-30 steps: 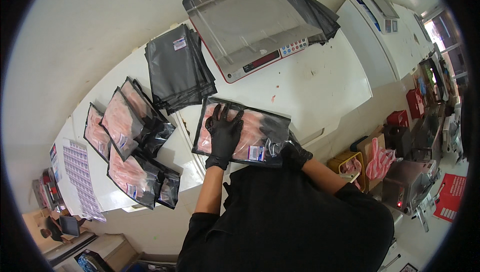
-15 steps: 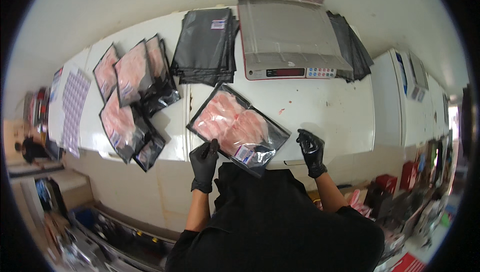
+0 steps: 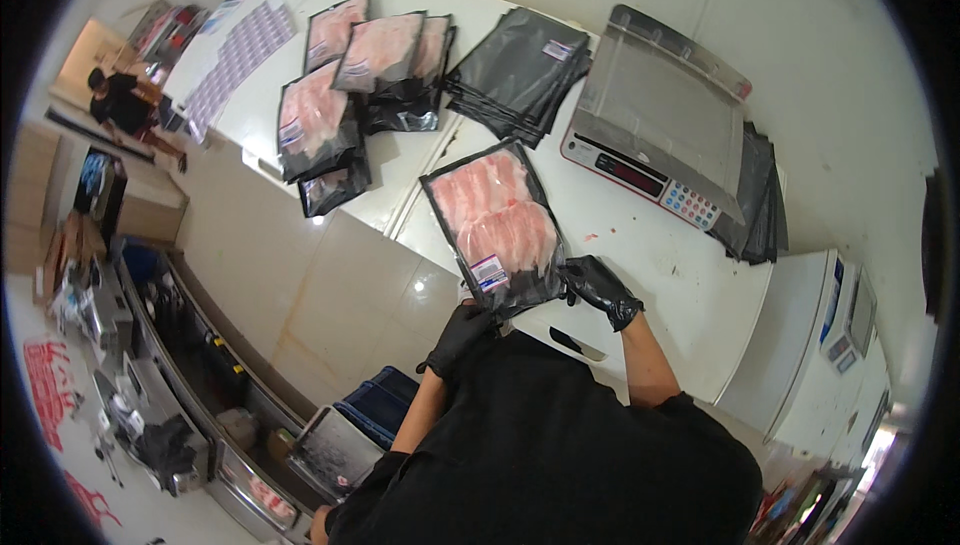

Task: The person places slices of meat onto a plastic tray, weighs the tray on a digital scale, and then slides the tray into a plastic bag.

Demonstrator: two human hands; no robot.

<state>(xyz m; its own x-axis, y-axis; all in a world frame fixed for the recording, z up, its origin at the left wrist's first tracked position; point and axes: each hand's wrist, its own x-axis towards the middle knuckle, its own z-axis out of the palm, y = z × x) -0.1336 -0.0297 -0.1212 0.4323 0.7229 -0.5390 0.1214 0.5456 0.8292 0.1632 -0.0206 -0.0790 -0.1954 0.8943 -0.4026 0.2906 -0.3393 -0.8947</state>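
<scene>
A clear-fronted, black-edged plastic pouch of sliced pink raw meat (image 3: 497, 220) lies flat on the white worktop, its labelled end towards me. My left hand (image 3: 462, 338), in a black glove, is closed at the pouch's near left corner; the fingertips are partly hidden against the black film. At the near right corner, my black-gloved right hand (image 3: 603, 291) pinches the pouch edge between thumb and fingers. A small white and purple label (image 3: 489, 273) sits on the pouch's near part.
Several filled meat pouches (image 3: 318, 113) are heaped at the left. Behind my pouch lies a stack of black pouches (image 3: 515, 70), with a weighing scale (image 3: 660, 110) beside it. More black pouches (image 3: 757, 200) rest right of the scale. A label sheet (image 3: 238, 63) lies far left; a person (image 3: 128, 110) stands beyond.
My head view has turned left. The left hand has shifted to the pouch's near corner, and the right hand, formerly apart from the pouch, now grips its right corner. The pouch lies turned more upright.
</scene>
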